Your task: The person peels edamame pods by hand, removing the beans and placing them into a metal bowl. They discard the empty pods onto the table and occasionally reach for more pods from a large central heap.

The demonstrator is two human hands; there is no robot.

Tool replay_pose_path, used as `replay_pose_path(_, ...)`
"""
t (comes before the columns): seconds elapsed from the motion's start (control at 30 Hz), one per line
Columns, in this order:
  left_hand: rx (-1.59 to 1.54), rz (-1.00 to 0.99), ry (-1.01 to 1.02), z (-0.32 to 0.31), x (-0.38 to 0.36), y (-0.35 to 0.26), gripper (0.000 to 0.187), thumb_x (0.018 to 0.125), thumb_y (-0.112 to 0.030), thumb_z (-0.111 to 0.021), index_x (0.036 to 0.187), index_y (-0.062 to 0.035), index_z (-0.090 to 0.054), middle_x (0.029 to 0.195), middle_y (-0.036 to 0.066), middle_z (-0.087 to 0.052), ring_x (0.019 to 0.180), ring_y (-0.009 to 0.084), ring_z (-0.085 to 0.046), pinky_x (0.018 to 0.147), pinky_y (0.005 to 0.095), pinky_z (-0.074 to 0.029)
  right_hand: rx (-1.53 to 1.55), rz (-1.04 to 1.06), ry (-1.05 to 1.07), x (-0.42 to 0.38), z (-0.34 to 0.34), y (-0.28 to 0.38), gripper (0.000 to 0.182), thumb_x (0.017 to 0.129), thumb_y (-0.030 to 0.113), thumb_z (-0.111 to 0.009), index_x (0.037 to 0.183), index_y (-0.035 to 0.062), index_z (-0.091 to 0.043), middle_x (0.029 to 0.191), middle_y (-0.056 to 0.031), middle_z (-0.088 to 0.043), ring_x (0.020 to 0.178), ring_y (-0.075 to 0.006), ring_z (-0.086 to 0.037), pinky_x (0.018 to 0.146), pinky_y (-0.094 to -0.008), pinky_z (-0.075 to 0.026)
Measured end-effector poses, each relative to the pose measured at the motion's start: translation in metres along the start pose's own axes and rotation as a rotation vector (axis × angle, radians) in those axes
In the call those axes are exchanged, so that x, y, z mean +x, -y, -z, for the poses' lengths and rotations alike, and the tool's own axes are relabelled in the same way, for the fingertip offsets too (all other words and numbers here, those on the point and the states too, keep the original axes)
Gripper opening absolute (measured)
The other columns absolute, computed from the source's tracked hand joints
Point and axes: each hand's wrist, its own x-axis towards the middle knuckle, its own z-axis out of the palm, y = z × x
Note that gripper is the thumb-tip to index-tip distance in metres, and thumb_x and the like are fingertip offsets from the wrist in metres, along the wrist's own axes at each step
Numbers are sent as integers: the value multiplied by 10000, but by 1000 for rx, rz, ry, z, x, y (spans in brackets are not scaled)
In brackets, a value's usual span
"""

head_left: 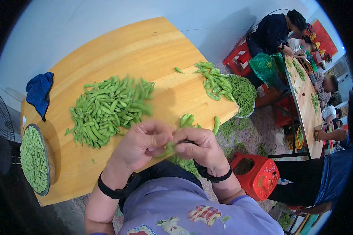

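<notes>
Both hands meet above the near edge of the wooden table (176, 51). My left hand (141, 141) is closed, its thumb and fingers pinched at a motion-blurred green bean pod (169, 149). On the pod's other side, my right hand (202, 149) is also closed on it; a thin dark object, too small to name, shows at its index finger. Just beyond my left hand lies a big heap of green pods (102, 113), blurred along its right side. A few loose pods (187, 120) lie on the wood beyond my right hand.
A metal bowl (48, 166) of shelled green beans stands at left, near a blue cloth (39, 94) and a fan (2, 113). Flatter pods (215, 84) lie at the right corner. Empty shells cover the floor near a red stool (259, 176). Other people work at another table (308, 117).
</notes>
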Motion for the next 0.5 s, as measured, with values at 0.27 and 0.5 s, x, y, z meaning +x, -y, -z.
replay_pose_path(0.27, 28, 11, -89, -8, -5, 4, 137, 779, -153, -660, 830, -50, -586, 770, -1, -563, 506, 34, -389, 430, 167, -317, -423, 227, -78, -1, -6, -4, 101, 800, 42, -593, 876, -21, -573, 703, -61, -549, 599, -137, -513, 541, -266, -416)
replay_pose_path(0.5, 685, -199, -251, -16, -9, 5, 99, 793, -111, -636, 826, -49, -567, 690, -39, -525, 574, 23, -452, 502, 171, -366, -782, 486, -201, 0, -11, -2, 96, 778, 37, -598, 856, -15, -583, 679, -107, -555, 590, -163, -544, 533, -285, -419)
